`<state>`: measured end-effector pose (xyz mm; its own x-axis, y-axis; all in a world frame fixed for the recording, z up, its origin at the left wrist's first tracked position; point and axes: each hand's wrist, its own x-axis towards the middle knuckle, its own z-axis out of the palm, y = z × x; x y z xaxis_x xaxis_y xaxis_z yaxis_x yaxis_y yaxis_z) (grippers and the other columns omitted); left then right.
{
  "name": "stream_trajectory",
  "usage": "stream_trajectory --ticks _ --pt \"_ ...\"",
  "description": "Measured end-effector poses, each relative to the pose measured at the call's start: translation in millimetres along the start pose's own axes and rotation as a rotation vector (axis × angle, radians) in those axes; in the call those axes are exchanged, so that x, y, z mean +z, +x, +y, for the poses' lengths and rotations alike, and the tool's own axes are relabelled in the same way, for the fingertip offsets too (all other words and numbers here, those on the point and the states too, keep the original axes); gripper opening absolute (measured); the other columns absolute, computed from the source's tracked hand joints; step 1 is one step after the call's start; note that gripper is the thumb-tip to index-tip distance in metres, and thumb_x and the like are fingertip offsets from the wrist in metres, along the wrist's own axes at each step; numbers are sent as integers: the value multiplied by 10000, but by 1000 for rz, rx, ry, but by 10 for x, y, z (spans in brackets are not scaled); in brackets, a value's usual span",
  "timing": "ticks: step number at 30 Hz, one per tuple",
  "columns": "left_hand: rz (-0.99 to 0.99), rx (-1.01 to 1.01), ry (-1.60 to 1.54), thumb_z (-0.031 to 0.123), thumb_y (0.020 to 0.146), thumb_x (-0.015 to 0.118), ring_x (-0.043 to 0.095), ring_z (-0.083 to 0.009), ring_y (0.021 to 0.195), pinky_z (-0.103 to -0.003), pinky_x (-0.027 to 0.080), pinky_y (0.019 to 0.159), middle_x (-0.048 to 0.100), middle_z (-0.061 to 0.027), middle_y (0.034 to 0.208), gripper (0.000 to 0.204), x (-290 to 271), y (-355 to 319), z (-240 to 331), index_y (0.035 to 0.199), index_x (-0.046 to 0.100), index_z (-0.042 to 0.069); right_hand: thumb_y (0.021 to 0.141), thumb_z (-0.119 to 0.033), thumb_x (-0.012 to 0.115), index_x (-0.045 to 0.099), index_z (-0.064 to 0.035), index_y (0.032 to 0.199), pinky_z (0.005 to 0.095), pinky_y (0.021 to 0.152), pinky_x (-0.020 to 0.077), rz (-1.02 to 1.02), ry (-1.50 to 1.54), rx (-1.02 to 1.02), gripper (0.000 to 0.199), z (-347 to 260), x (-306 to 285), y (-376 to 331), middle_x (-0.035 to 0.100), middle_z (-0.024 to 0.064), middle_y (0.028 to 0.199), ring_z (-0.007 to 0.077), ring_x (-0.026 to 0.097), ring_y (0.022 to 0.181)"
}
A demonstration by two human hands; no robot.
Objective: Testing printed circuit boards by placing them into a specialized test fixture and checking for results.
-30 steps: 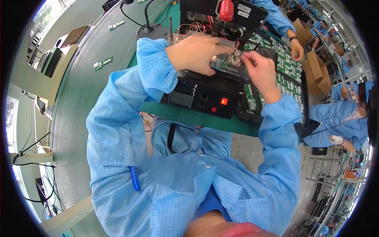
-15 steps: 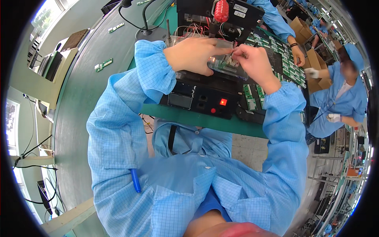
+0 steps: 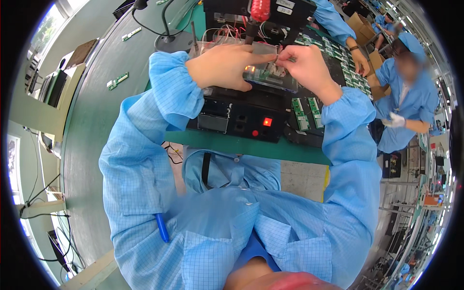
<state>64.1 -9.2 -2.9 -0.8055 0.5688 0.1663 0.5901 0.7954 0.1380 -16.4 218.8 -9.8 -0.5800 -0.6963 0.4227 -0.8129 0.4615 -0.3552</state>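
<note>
My left hand [image 3: 229, 65] lies over the clear plastic plate [image 3: 276, 87] of a black test fixture [image 3: 241, 105], index finger stretched to the right and thumb apart. Close to that fingertip, my right hand [image 3: 305, 66] pinches thumb and index together above the plate. Whatever sits in the pinch is too small to make out. Under the plate, an orange light glows beside a partly hidden green circuit board [image 3: 261, 73]. A lit red switch [image 3: 267, 122] and a red button [image 3: 255, 133] are on the fixture's front.
Two green circuit boards, one [image 3: 299, 114] beside the other [image 3: 315, 112], lie right of the fixture. Above it hangs a red handle [image 3: 260, 9]. Many boards [image 3: 355, 79] fill the dark mat, by another person's hand [image 3: 360, 62]. A loose board [image 3: 118, 81] lies left.
The whole view has shifted slightly. My hands stay over the plate, with the right fingers still pinched near the left fingertip. At the right, a gloved co-worker has changed arm position.
</note>
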Motion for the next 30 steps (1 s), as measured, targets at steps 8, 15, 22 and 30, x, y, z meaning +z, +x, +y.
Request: stream_trajectory --ticks 8,15,22,30 --pt "3 -21 -49 251 731 782 626 -367 966 -437 514 879 598 -170 1059 878 -2 -35 33 1533 425 257 791 -23 710 721 -17 875 313 589 521 9 46 -17 85 -66 -31 -66 716 138 728 223 687 611" --pt "9 -30 -30 246 731 776 631 -369 980 -429 520 878 608 -179 1067 878 18 -83 44 1534 422 266 792 -26 724 728 -13 867 303 580 514 -30 69 39 76 -145 -41 -59 721 125 737 186 677 610" --pt "-7 -5 -70 221 728 766 633 -376 994 -436 525 888 612 -193 1077 889 22 -107 63 1540 407 274 799 -16 712 722 9 864 284 675 562 -65 59 68 70 -108 -86 -66 748 112 792 190 734 721" --pt "0 26 -94 208 712 772 639 -377 966 -447 529 866 614 -193 1060 904 23 -155 51 1538 411 278 786 -41 718 745 -19 848 308 601 528 -49 3 26 72 -163 -54 -39 730 122 747 207 703 642"
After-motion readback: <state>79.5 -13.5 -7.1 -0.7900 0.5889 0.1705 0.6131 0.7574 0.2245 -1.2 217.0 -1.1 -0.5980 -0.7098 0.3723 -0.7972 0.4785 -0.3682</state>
